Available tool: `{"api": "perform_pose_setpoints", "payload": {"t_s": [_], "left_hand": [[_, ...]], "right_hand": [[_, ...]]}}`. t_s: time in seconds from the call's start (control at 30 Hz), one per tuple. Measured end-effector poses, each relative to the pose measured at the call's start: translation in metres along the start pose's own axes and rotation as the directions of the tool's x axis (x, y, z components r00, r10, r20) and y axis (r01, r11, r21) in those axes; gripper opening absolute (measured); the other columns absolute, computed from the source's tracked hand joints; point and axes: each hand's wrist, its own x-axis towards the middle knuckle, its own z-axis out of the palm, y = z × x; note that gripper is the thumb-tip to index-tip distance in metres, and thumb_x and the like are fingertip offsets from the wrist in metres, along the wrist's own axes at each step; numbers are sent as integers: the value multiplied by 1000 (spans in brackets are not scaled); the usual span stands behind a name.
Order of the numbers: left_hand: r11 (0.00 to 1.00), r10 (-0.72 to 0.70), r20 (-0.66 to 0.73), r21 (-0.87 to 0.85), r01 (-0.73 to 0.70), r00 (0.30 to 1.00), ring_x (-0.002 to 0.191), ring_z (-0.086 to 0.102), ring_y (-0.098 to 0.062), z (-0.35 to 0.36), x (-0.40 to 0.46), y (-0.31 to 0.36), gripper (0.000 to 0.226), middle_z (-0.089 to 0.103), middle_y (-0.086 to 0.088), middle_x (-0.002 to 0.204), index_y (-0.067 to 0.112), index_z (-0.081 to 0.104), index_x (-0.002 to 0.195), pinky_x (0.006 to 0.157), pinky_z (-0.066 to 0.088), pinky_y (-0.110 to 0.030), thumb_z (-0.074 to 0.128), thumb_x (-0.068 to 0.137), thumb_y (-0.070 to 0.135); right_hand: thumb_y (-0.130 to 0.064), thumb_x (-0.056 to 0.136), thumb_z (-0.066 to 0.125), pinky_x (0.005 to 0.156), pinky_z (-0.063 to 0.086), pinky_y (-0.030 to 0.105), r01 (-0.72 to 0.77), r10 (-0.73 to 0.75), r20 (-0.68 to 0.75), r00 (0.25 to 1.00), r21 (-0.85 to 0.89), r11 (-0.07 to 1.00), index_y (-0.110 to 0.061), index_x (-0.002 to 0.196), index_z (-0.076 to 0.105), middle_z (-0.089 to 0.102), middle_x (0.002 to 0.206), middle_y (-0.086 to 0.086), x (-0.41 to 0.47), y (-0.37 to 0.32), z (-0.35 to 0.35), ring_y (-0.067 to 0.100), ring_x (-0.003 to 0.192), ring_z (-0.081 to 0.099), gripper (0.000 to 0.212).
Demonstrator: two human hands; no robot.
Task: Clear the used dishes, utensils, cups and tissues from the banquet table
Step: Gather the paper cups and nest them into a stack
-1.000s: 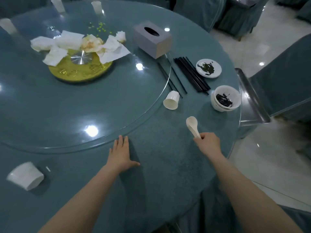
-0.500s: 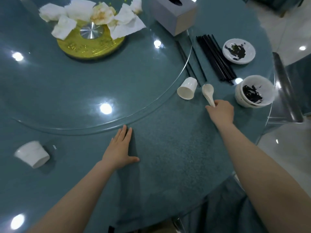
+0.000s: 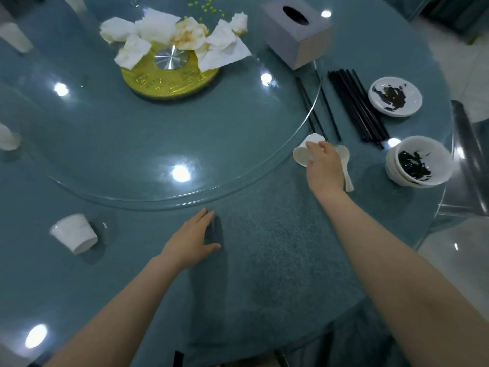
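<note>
My right hand reaches over a tipped white cup at the turntable's edge, thumb and fingers curled round it. A white spoon lies under the right side of that hand; I cannot tell whether it is held. My left hand rests flat on the table, fingers straight. Another tipped cup lies at the left. Crumpled tissues are piled on the gold disc. Black chopsticks, a soiled small plate and stacked soiled bowls are at the right.
A glass turntable covers the table's middle. A grey tissue box stands at its far right edge. More white cups stand at the far left. A metal chair frame is beside the table's right edge.
My right hand carried the spoon forward towards the tipped cup and now reaches past it onto the cup. My left hand stayed flat on the table. The view moved closer.
</note>
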Motion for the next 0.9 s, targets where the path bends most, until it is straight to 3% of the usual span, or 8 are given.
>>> {"api": "perform_pose_setpoints", "payload": {"t_s": [0.23, 0.3, 0.4, 0.47, 0.57, 0.67, 0.77, 0.9], "left_hand": [[985, -142, -409, -152, 86, 902, 126, 49, -23, -22, -63, -54, 48, 53, -3, 137, 15, 52, 134, 105, 35, -32, 64, 87, 11], [969, -229, -551, -208, 134, 802, 120, 53, -27, -33, -75, -71, 45, 58, -7, 129, 10, 56, 128, 100, 37, -34, 65, 85, 6], [903, -430, -707, -357, 241, 561, 119, 49, -34, -47, -81, -98, 49, 55, -14, 128, 4, 52, 128, 101, 37, -42, 70, 83, 11], [746, -664, -617, -581, 324, 422, 127, 40, -35, -59, -78, -120, 67, 46, -17, 137, 4, 41, 136, 105, 33, -44, 73, 81, 27], [420, -896, -298, -811, 408, 330, 131, 39, -36, -70, -67, -156, 87, 40, -21, 141, -1, 34, 138, 107, 34, -46, 75, 77, 45], [262, -932, -104, -856, 446, 348, 118, 51, -38, -69, -59, -185, 86, 49, -21, 133, -3, 40, 133, 90, 43, -43, 75, 75, 50], [336, -900, -108, -789, 515, 422, 101, 59, -38, -69, -57, -201, 66, 60, -22, 118, -4, 57, 119, 79, 46, -40, 71, 79, 47], [423, -834, -158, -798, 429, 529, 99, 63, -35, -58, -69, -190, 46, 66, -20, 112, -1, 65, 112, 89, 51, -45, 75, 80, 31]], "right_hand": [[1, 87, 52, 79, 49, 42, 170, -156, -153, 976, 85, 982, -5, 113, 68, 62, 109, 16, -26, -9, -2, 34, 97, 59, 31], [1, 86, 55, 75, 47, 38, 228, -215, -125, 969, 102, 968, -6, 109, 70, 64, 105, 14, -44, -24, 6, 33, 92, 61, 29], [-3, 86, 56, 81, 45, 35, 252, -256, 19, 967, 118, 961, -8, 111, 70, 66, 106, 11, -66, -53, 24, 30, 98, 60, 29], [-5, 86, 54, 84, 43, 32, 236, -253, 127, 959, 137, 962, -11, 113, 69, 66, 109, 10, -75, -71, 34, 29, 101, 60, 30], [-15, 89, 54, 85, 41, 31, 216, -243, 252, 937, 130, 968, -16, 117, 64, 66, 115, 9, -85, -88, 46, 28, 105, 58, 30], [-44, 86, 62, 102, 34, 32, 171, -225, 390, 893, 169, 971, -20, 142, 41, 49, 140, 3, -96, -93, 54, 23, 128, 43, 65], [-58, 70, 73, 109, 28, 34, 187, -275, 483, 831, 222, 957, -27, 151, 14, 29, 150, -1, -106, -97, 59, 19, 137, 27, 105], [-39, 75, 75, 104, 31, 27, 295, -374, 490, 787, 233, 927, -23, 152, 12, 30, 145, 1, -115, -105, 71, 20, 131, 36, 101]]}}
